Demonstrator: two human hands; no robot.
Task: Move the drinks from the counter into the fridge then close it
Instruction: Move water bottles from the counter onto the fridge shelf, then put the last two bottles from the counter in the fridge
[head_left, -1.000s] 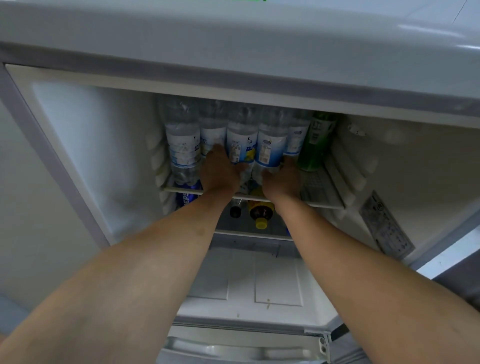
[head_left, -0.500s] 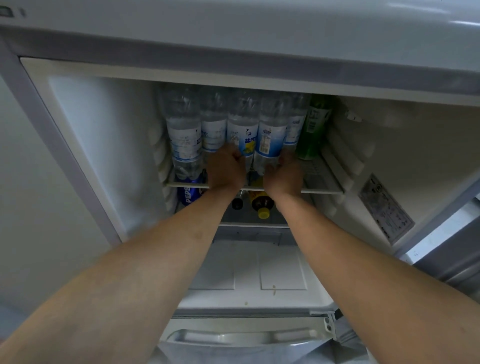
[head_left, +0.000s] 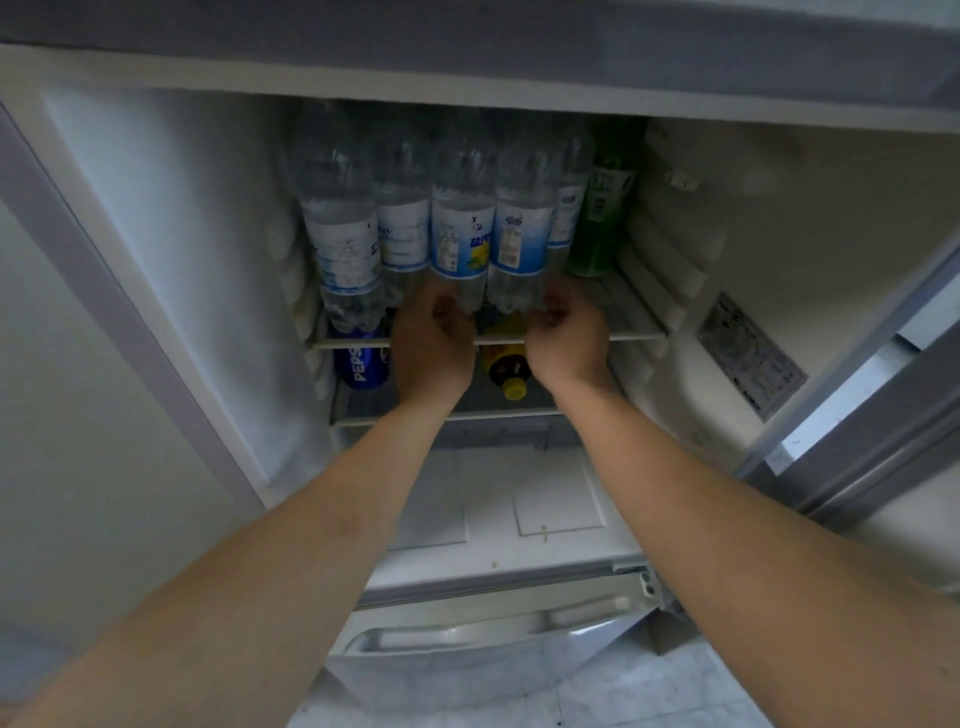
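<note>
The open fridge has a wire shelf that carries a row of several clear water bottles. A green bottle stands at the right end of the row. My left hand is at the foot of the lemon-label bottle, fingers loosely curled and closed round nothing. At the foot of the blue-label bottle is my right hand, curled the same way. On the shelf below lie a Pepsi can and a yellow-capped bottle.
The fridge door stands open at the right, with a label sticker on the inner right wall. Below the compartment is a grey lower door with a handle. A pale wall lies to the left.
Both hands have drawn back from the bottles toward the shelf's front edge and their fingers have curled. The view has moved closer and lower.
</note>
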